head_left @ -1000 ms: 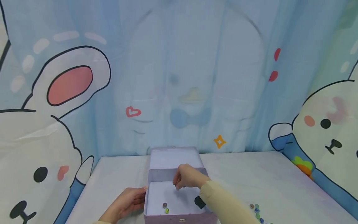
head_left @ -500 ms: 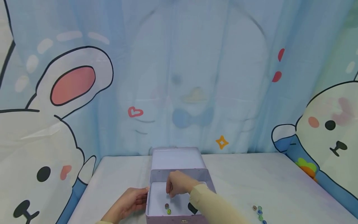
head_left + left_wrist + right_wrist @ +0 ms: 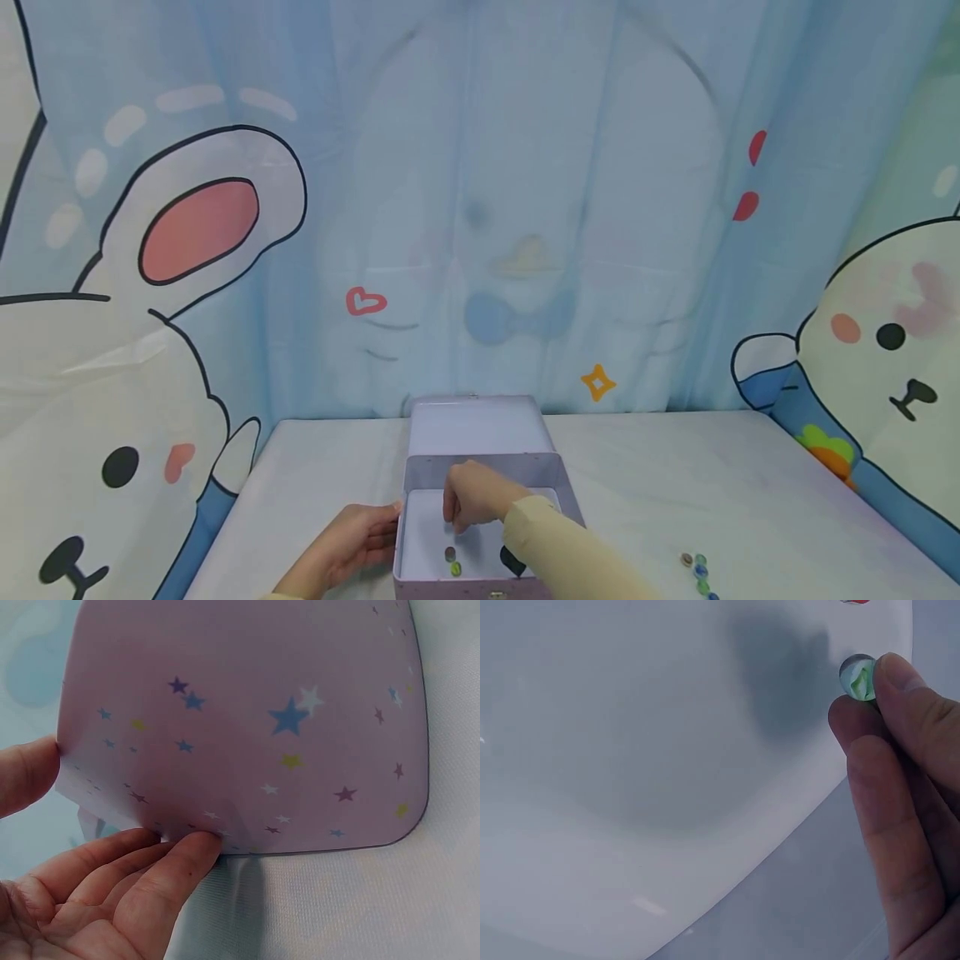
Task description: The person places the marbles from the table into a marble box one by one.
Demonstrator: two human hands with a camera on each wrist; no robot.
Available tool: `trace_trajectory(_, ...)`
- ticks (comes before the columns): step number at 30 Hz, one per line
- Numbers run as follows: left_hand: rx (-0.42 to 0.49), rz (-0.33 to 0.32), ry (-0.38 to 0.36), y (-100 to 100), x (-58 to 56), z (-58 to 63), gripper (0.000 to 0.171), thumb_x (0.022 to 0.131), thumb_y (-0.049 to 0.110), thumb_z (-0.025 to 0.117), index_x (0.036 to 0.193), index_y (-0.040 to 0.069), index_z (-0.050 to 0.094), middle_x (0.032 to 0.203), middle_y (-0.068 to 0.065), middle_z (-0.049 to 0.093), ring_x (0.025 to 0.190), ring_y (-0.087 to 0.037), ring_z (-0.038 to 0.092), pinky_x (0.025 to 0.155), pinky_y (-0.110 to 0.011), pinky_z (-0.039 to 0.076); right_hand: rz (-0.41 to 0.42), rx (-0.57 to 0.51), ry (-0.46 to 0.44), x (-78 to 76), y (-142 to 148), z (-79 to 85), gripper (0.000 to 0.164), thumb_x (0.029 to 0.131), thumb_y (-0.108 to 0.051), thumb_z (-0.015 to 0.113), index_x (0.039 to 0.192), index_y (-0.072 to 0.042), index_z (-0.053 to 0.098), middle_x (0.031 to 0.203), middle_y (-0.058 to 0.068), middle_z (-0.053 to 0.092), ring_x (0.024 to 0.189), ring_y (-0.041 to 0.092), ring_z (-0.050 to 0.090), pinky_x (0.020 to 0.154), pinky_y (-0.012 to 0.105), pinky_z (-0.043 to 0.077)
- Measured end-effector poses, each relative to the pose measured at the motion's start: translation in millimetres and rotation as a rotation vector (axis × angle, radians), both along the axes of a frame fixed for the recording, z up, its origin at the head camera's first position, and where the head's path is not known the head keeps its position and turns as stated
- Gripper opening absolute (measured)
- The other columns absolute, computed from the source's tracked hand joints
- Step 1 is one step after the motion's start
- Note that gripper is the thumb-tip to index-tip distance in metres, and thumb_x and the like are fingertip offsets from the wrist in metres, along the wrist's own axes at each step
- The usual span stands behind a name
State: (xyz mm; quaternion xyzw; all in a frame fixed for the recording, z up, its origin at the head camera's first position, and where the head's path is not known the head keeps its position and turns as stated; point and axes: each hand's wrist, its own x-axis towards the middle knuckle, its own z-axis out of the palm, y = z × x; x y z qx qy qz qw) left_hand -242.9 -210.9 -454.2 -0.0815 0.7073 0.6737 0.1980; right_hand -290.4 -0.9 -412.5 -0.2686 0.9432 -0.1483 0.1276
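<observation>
My right hand (image 3: 478, 496) hovers inside the open lilac tin box (image 3: 566, 483), above its white inner surface (image 3: 420, 517). Between thumb and index finger it pinches a clear glass marble (image 3: 856, 677) with a green swirl; in the head view the hand hides this marble. A brown marble (image 3: 450, 553) and a yellow-green marble (image 3: 455, 568) lie on the white surface near the front. At the box's left side, my left hand (image 3: 352, 546) steadies it, thumb at the rim and fingertips against the star-printed outer wall (image 3: 247, 750).
Several marbles (image 3: 702, 572) in green, blue and brown lie in a short line on the white table (image 3: 637, 500), right of the box. The raised lid (image 3: 476, 425) leans back toward a printed blue curtain (image 3: 517, 208). A bit of red (image 3: 855, 601) shows at the right wrist view's top.
My right hand has moved left and lower, nearer the brown and yellow-green marbles, and has slowed over the last half second. The left hand stays at the box; the head view has shifted slightly.
</observation>
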Motion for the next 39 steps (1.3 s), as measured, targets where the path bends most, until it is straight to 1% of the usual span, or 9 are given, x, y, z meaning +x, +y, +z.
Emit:
trace_trajectory(11,-0.006,0.0,-0.014,4,1.2,3.6,0.057,0.105,0.028,0.057,0.135,-0.02,0.051,0.124,-0.026,0.069,0.107,-0.024,0.07,0.098,-0.044,0.058,0.004,-0.01,0.035,-2.0,5,-1.9,0.018,0.075,0.0,0.088,0.077,-0.015,0.077,0.071,-0.008,0.071,0.066,0.003,0.061,0.066,0.019,0.053)
trace_trajectory(16,0.006,-0.007,0.003,5,2.0,2.1,0.057,0.105,0.028,0.057,0.134,-0.021,0.051,0.123,-0.026,0.069,0.106,-0.023,0.07,0.097,-0.044,0.059,0.0,-0.039,0.016,-0.9,9,1.7,0.016,0.075,0.0,0.087,0.078,-0.012,0.078,0.072,-0.007,0.071,0.066,0.003,0.061,0.065,0.019,0.054)
trace_trajectory(19,0.011,-0.007,0.011,5,2.9,1.3,0.058,0.104,0.028,0.058,0.133,-0.022,0.051,0.122,-0.026,0.07,0.105,-0.023,0.07,0.096,-0.043,0.059,-0.006,-0.094,-0.017,-1.7,15,4.0,0.014,0.076,0.0,0.087,0.08,-0.01,0.078,0.072,-0.006,0.071,0.067,0.004,0.061,0.065,0.02,0.054)
trace_trajectory(24,0.01,-0.017,0.006,5,3.5,0.6,0.06,0.104,0.029,0.058,0.135,-0.022,0.049,0.124,-0.026,0.07,0.106,-0.022,0.069,0.096,-0.043,0.059,-0.012,-0.254,-0.074,-7.0,31,9.3,0.011,0.078,0.001,0.085,0.084,-0.005,0.078,0.074,-0.003,0.072,0.068,0.008,0.063,0.065,0.024,0.057)
trace_trajectory(27,0.011,-0.021,0.008,4,3.4,-0.3,0.062,0.104,0.03,0.059,0.135,-0.023,0.048,0.125,-0.027,0.069,0.107,-0.023,0.069,0.097,-0.043,0.059,-0.028,-0.342,-0.085,-11.3,47,15.0,0.01,0.079,0.001,0.084,0.087,-0.002,0.078,0.076,-0.001,0.073,0.069,0.009,0.065,0.065,0.027,0.058)
trace_trajectory(30,0.018,-0.027,0.018,3,3.2,-1.6,0.064,0.103,0.031,0.06,0.135,-0.024,0.047,0.127,-0.028,0.067,0.109,-0.023,0.069,0.097,-0.044,0.058,-0.06,-0.399,-0.079,-14.6,66,23.5,0.011,0.08,-0.001,0.084,0.09,-0.002,0.079,0.079,0.0,0.075,0.072,0.011,0.067,0.066,0.028,0.059)
trace_trajectory(33,0.022,-0.025,0.022,2,3.0,-2.2,0.066,0.103,0.031,0.061,0.135,-0.024,0.047,0.128,-0.029,0.067,0.109,-0.023,0.069,0.097,-0.043,0.058,-0.084,-0.426,-0.049,-17.4,92,29.5,0.012,0.081,-0.004,0.085,0.092,-0.002,0.079,0.083,0.002,0.076,0.075,0.012,0.068,0.068,0.029,0.06)
trace_trajectory(36,0.021,-0.023,0.027,1,3.2,-2.3,0.066,0.103,0.032,0.061,0.135,-0.024,0.046,0.127,-0.029,0.067,0.109,-0.023,0.068,0.097,-0.043,0.058,-0.11,-0.442,-0.033,-19.3,123,29.7,0.013,0.082,-0.004,0.083,0.095,-0.002,0.079,0.086,0.004,0.077,0.078,0.013,0.07,0.071,0.03,0.061)
trace_trajectory(39,0.023,-0.021,0.034,0,4.1,-1.9,0.066,0.103,0.031,0.061,0.135,-0.024,0.047,0.126,-0.028,0.068,0.108,-0.022,0.069,0.096,-0.043,0.059,-0.166,-0.464,-0.054,-19.6,157,28.3,0.015,0.085,-0.004,0.081,0.099,0.001,0.078,0.09,0.007,0.078,0.08,0.015,0.072,0.073,0.034,0.063)
